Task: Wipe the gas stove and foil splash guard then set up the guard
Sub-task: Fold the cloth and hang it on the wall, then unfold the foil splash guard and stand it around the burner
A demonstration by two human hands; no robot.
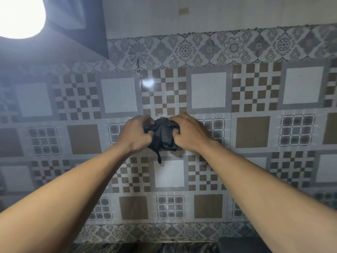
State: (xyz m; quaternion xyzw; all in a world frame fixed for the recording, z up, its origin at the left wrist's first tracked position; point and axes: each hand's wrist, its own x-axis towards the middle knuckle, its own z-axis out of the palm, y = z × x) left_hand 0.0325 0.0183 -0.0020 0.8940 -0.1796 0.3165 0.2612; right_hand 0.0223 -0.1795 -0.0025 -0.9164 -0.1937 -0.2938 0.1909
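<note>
Cloth [163,136]: black, bunched into a wad between both hands, held up in front of the wall. Left hand [135,134] and right hand [188,133] each have fingers curled into the fabric from opposite sides, thumbs dug in. One thin tail hangs loose below the wad.

Handling, as a judgement: soft, light, no stiffness, nothing fragile. It will take any shape and grip anywhere. Best to gather the loose tail into the palm so it doesn't drag. Cannot tell whether it is wet or dry.

Gas stove and foil splash guard: not in view.

A strip of dark surface [237,245] at the bottom edge sits at the foot of the wall, too cropped to identify. Behind the hands is the tiled wall [255,132], glossy, with checker and square patterns and ornate border bands above and below. A small pale fitting [162,116] is on the wall just above the cloth, too small to name. Top left, a dark slanted panel [73,42], possibly a hood, and a bright lamp [20,15] blowing out that corner.
</note>
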